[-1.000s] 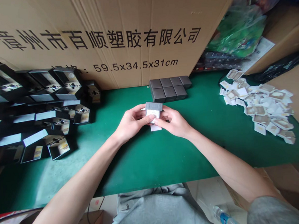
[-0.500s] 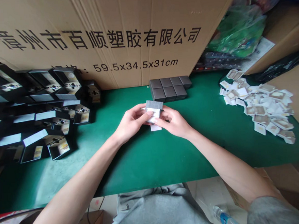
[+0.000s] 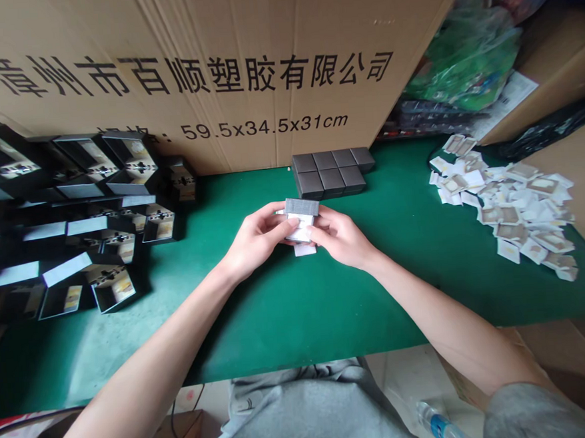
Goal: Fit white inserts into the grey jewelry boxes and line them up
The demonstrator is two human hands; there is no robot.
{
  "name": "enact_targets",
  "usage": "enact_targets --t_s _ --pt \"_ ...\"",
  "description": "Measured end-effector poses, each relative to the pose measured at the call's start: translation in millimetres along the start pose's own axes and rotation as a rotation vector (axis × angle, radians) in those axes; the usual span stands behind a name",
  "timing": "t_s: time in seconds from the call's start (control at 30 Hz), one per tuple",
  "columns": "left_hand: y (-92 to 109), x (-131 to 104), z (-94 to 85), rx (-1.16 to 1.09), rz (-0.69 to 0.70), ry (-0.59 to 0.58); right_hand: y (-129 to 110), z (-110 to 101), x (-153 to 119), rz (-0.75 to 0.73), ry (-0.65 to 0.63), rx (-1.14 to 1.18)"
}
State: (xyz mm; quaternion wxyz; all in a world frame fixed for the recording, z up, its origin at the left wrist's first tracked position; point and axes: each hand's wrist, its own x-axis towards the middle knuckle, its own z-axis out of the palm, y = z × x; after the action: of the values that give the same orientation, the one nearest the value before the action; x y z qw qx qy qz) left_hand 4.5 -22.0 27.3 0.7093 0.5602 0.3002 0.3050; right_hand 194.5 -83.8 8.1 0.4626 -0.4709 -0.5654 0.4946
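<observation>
Between my two hands is a small gift box (image 3: 302,207), its grey-lined lid raised on the far side. A white insert (image 3: 303,234) shows in its opening. My left hand (image 3: 254,243) grips the box from the left, with the thumb resting on the white insert. From the right, my right hand (image 3: 348,240) holds the same box, its thumb at the insert's right edge. Fingers of both hands are partly hidden behind the box. Just below it a flat white piece (image 3: 305,250) sticks out; whether it touches the box I cannot tell.
Closed dark boxes (image 3: 328,173) stand in rows beyond my hands. Many open black boxes (image 3: 114,288) are stacked at left. White inserts (image 3: 510,214) lie heaped at right on the green table (image 3: 299,318). A large carton (image 3: 239,22) stands behind.
My right thumb has shifted slightly up and in over the white insert. Both hands keep hold of the box in nearly the same place.
</observation>
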Motion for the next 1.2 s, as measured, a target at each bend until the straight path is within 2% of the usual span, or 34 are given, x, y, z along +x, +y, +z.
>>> enact_targets --t_s 0.37,0.67,0.83,0.93,1.07,1.2 --pt "1 1 -0.7 0.021 -0.021 0.026 -7 2 1 0.035 0.037 -0.029" --pt "0 0 1.1 0.016 -0.028 0.034 -1 0 1 -0.005 0.021 -0.03" --pt "0 2 1.7 0.007 -0.018 0.112 0 2 1 0.01 0.079 -0.038" --pt "-1 4 -0.7 0.005 0.009 0.203 1 0 1 -0.032 0.18 -0.136" --pt "-2 7 -4.6 -0.054 0.051 0.338 3 -3 0 -0.137 0.268 -0.395" --pt "0 9 -5.3 -0.115 0.07 0.387 3 -4 0 -0.274 0.182 -0.646"
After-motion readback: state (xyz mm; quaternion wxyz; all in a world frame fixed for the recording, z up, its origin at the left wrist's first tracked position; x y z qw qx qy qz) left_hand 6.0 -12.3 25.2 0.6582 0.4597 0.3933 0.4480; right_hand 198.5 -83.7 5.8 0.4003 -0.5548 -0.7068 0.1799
